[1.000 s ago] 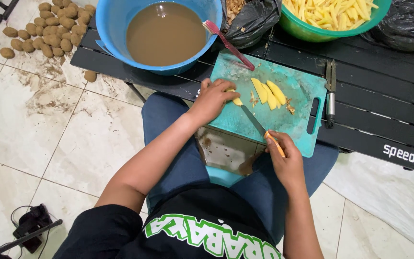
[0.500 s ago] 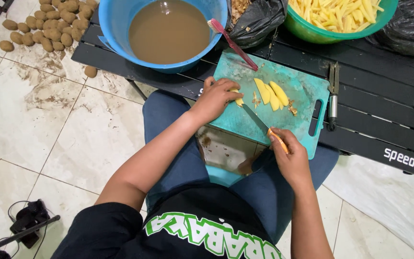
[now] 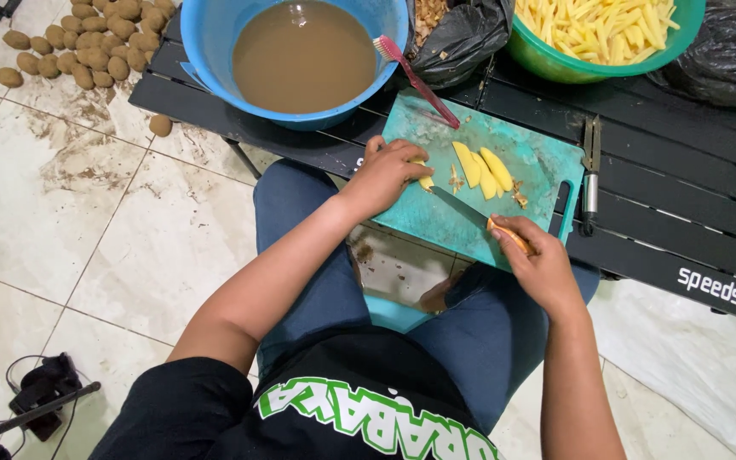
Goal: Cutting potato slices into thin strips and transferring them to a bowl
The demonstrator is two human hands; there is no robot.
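Knife [image 3: 460,207] and potato [image 3: 425,181] on cutting board [image 3: 547,162]

The knife [image 3: 462,209], which a second ago lay angled across the near half of the teal cutting board [image 3: 547,166], now sits flatter, its tip drawn close to the potato piece [image 3: 425,181]. The left hand [image 3: 388,175] presses lower over that piece, and the right hand [image 3: 534,260] has slid toward the board's near edge.

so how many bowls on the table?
2. A blue bowl of brown water sits at the table's far left; a green bowl of cut potato sticks sits far right, cropped by the frame.
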